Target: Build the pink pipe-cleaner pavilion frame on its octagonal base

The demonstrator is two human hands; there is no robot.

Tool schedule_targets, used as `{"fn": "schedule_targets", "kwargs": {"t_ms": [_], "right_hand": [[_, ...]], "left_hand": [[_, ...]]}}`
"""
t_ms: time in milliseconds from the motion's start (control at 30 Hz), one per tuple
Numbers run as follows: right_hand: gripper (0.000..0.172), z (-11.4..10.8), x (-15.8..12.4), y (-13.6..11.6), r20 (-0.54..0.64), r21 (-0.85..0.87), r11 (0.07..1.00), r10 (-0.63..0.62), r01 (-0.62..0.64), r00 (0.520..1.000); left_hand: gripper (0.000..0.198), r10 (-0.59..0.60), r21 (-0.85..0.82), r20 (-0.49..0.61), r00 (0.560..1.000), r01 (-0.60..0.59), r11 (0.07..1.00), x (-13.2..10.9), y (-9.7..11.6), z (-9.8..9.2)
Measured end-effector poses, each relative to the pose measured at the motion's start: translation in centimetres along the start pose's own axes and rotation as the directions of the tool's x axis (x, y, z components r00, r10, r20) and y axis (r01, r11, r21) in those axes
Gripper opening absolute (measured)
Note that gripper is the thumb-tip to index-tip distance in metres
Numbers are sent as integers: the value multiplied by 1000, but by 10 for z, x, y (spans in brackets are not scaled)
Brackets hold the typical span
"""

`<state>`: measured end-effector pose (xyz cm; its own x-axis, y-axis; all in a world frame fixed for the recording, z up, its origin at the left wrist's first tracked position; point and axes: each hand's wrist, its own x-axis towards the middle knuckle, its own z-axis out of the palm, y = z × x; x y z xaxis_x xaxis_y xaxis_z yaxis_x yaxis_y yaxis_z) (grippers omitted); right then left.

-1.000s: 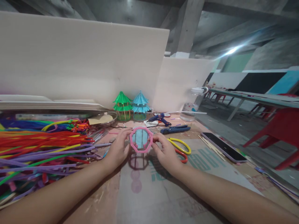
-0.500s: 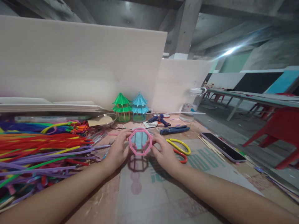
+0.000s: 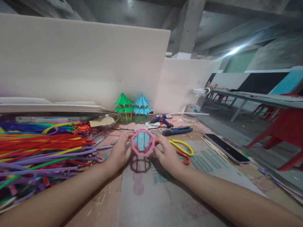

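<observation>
Dim light, lamp [image 3: 234,51] flaring upper right, stretched edges

Your bare, smooth-outlined left forearm [image 3: 71,189] and equally bare right forearm [image 3: 220,192] taper toward slim wrists [image 3: 108,166]; your bare left hand [image 3: 119,151] and right hand [image 3: 168,154] show slender fingers [image 3: 127,135].

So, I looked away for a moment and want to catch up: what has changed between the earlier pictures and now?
Nothing visibly, beyond a slight shift of the whole view; nothing was taken up or let go. The left hand and right hand still hold the pink octagonal frame between them. The green model, blue model and glue gun stayed put.
</observation>
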<state>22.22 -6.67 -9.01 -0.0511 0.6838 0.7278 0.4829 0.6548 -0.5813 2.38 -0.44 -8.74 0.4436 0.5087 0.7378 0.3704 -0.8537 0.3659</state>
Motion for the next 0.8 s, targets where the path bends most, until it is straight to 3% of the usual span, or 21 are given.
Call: {"fn": "schedule_targets", "kwargs": {"t_ms": [800], "right_hand": [[12,0,0,2,2,-10,999,39,-39,999]], "left_hand": [[25,-17,-39,-3,1000,16,999,0,1,3]]}}
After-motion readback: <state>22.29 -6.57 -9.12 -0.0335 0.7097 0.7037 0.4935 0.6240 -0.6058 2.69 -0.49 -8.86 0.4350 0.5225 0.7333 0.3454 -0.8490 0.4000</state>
